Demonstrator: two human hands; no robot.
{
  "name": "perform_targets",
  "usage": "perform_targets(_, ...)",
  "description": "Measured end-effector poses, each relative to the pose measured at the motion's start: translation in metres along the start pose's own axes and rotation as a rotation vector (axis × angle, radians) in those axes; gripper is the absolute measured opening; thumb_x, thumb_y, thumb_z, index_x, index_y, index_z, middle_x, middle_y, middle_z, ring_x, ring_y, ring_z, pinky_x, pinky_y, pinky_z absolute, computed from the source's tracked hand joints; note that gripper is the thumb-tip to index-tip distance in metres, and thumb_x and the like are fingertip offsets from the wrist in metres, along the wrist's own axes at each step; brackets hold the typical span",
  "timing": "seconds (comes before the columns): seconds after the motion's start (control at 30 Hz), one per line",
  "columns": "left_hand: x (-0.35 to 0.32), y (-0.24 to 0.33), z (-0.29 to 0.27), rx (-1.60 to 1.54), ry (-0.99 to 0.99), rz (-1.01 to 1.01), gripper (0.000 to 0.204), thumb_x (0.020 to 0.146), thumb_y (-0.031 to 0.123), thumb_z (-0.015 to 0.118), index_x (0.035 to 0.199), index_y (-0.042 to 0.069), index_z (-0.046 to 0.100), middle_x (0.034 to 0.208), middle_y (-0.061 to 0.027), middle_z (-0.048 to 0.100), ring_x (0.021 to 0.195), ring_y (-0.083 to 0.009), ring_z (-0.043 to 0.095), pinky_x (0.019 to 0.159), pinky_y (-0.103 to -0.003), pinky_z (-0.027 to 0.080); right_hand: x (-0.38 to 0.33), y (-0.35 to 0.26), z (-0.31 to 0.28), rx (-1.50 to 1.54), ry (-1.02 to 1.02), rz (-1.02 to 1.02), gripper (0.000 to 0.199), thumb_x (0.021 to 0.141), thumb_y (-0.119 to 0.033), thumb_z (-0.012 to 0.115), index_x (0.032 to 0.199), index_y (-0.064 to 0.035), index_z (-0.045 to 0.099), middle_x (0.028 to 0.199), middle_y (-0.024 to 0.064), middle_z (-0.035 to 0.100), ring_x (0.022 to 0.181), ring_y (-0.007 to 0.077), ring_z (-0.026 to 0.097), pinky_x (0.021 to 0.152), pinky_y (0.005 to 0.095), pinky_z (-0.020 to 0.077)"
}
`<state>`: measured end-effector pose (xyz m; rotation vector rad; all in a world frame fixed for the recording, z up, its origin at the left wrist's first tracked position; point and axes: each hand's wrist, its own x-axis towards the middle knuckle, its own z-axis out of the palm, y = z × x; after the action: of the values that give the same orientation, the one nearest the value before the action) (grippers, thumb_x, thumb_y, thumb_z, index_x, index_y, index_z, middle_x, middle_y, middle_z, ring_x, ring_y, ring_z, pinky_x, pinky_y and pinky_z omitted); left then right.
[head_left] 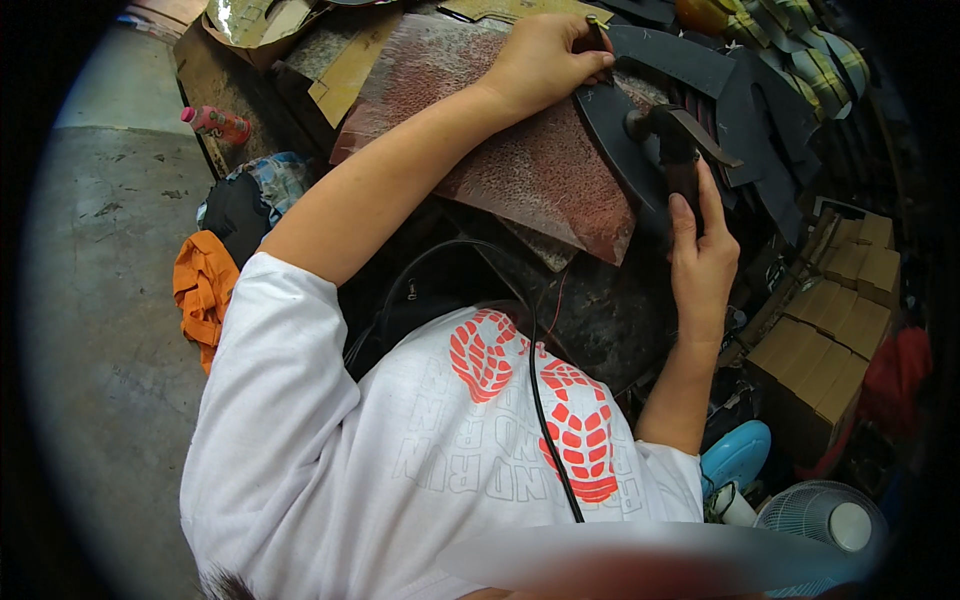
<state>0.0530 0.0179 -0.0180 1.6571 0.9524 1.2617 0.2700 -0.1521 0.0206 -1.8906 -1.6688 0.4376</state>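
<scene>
We note free passage over the worn reddish board (545,190), between left forearm (385,180) and right hand (705,260); the hammer (678,145) and overlapping black sheet pieces (750,115) obstruct its right side.

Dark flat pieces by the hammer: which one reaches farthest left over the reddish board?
The curved strip starting near the left hand and running down past the hammer; the other dark pieces lie farther up or right.

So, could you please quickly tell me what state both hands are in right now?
Left hand: closed, pinching a thin tool, possibly a punch.
Right hand: closed, holding a hammer by its handle.
</scene>
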Motion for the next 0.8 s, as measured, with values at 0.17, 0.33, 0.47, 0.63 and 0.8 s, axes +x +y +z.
perform_targets(0.17, 0.001, 0.000, 0.006, 0.281, 0.022, 0.213, 0.018, 0.087, 0.015, 0.074, 0.102, 0.004, 0.073, 0.085, -0.0135, 0.074, 0.079, -0.0256, 0.073, 0.074, -0.035, 0.057, 0.003, -0.042, -0.060, 0.136, 0.205, -0.185, 0.043, 0.104, -0.040, 0.059, 0.127, -0.0048, 0.063, 0.104, 0.0154, 0.071, 0.076, 0.0190, 0.068, 0.065, 0.0276, 0.0511)
perform_targets(0.33, 0.001, 0.005, 0.017, 0.528, 0.036, 0.534, 0.016, 0.085, 0.012, 0.070, 0.100, 0.005, 0.071, 0.089, -0.0153, 0.072, 0.086, -0.0363, 0.070, 0.075, -0.043, 0.056, 0.011, -0.063, -0.085, 0.385, 0.419, -0.642, 0.053, 0.105, -0.048, 0.051, 0.103, 0.0033, 0.060, 0.082, 0.0124, 0.062, 0.064, 0.0175, 0.060, 0.057, 0.0255, 0.0491)
perform_targets(0.47, -0.002, 0.006, 0.021, 0.539, 0.061, 0.531, 0.014, 0.085, 0.012, 0.068, 0.097, 0.004, 0.068, 0.088, -0.0172, 0.071, 0.087, -0.0384, 0.069, 0.077, -0.045, 0.056, 0.022, -0.025, -0.033, 0.062, 0.084, -0.227, 0.040, 0.103, -0.039, 0.059, 0.132, -0.0124, 0.056, 0.102, 0.0169, 0.069, 0.083, 0.0275, 0.069, 0.071, 0.0352, 0.0542)
perform_targets(0.63, -0.002, -0.005, 0.016, 0.426, 0.106, 0.232, 0.014, 0.089, 0.012, 0.068, 0.100, 0.003, 0.070, 0.086, -0.0165, 0.073, 0.079, -0.0301, 0.073, 0.072, -0.039, 0.058, 0.006, 0.001, -0.006, -0.057, 0.027, -0.020, 0.050, 0.101, -0.037, 0.064, 0.148, -0.0219, 0.054, 0.113, 0.0188, 0.074, 0.098, 0.0342, 0.075, 0.080, 0.0410, 0.0564)
perform_targets(0.8, 0.004, -0.009, 0.006, -0.160, 0.025, -0.174, 0.010, 0.095, 0.009, 0.067, 0.099, -0.001, 0.069, 0.081, -0.0085, 0.072, 0.069, -0.0135, 0.070, 0.065, -0.028, 0.056, 0.001, -0.011, -0.004, -0.157, 0.068, -0.054, 0.051, 0.102, -0.040, 0.061, 0.149, -0.0212, 0.053, 0.105, 0.0206, 0.075, 0.093, 0.0389, 0.074, 0.076, 0.0439, 0.0558)
